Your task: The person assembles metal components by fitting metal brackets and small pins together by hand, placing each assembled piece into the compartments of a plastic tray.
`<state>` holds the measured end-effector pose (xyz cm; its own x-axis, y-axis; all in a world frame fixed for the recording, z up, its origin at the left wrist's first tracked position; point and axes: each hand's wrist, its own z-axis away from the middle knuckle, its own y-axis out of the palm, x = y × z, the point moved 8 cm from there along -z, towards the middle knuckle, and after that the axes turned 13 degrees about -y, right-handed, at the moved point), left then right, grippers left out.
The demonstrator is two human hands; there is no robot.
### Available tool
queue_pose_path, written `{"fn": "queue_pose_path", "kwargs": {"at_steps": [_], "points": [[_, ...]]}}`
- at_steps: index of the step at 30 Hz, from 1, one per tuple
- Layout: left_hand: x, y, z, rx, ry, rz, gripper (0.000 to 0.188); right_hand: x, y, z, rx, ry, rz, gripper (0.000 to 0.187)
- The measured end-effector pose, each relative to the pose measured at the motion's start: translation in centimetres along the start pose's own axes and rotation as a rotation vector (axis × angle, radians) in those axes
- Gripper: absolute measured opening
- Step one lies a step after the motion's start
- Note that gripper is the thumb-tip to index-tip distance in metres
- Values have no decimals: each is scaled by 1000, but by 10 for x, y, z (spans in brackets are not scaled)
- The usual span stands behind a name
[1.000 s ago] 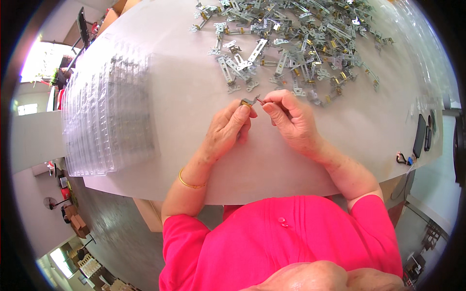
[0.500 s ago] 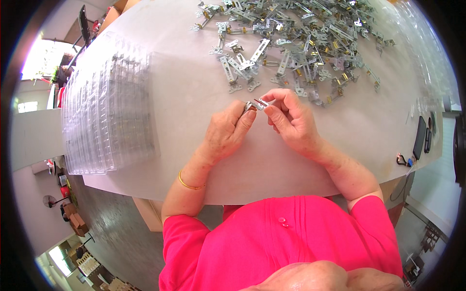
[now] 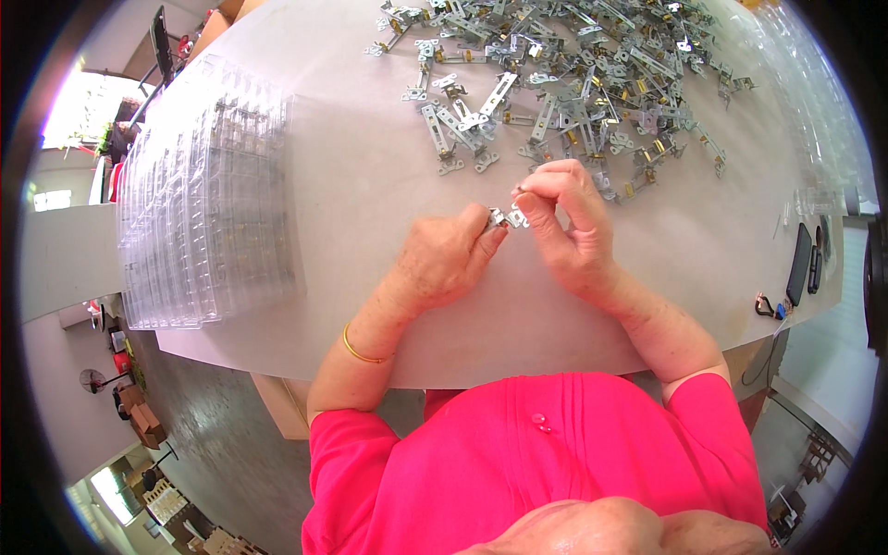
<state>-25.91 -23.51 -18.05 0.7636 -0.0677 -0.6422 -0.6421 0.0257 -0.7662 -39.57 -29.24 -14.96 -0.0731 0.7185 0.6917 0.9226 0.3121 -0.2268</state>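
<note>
My left hand (image 3: 449, 252) is closed round a small silvery metal bracket (image 3: 502, 218), gripping it between thumb and curled fingers. The bracket's flat end with cut-out holes sticks out to the right. Close beside that end is my right hand (image 3: 573, 222), its thumb and index finger pinched together. What the pinch holds, if anything, is too small to make out. Beyond both hands lies a loose pile of metal brackets (image 3: 592, 79), grey with brass-coloured pieces among them.
Stacked clear plastic trays (image 3: 208, 203) stand on the left of the pale table (image 3: 444, 351). More clear plastic (image 3: 814, 111) lies along the far right edge. At the right are a dark flat object (image 3: 799, 264) and a small blue-and-black tool (image 3: 766, 306).
Both hands have shifted slightly right. The bracket has turned, so its flat end with holes now shows. My right fingers have lifted and closed into a pinch above it.
</note>
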Motion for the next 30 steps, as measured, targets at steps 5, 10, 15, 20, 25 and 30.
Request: {"fn": "queue_pose_path", "kwargs": {"at_steps": [5,10,15,20,25,30], "points": [[30,2,0,187,-450,878,36,-20,2,10,-52,211,-161,5],[30,-2,-3,188,-447,990,39,-26,15,19,63,388,-240,6],[30,-1,-2,196,-420,973,39,-27,16,17,72,392,-214,6],[29,-2,-2,162,-374,919,36,-27,17,19,87,388,-187,7],[19,-10,-4,54,-223,557,33,-23,16,16,100,331,-153,8],[7,-15,-3,-30,-79,377,23,-36,26,30,85,654,-531,17]]}}
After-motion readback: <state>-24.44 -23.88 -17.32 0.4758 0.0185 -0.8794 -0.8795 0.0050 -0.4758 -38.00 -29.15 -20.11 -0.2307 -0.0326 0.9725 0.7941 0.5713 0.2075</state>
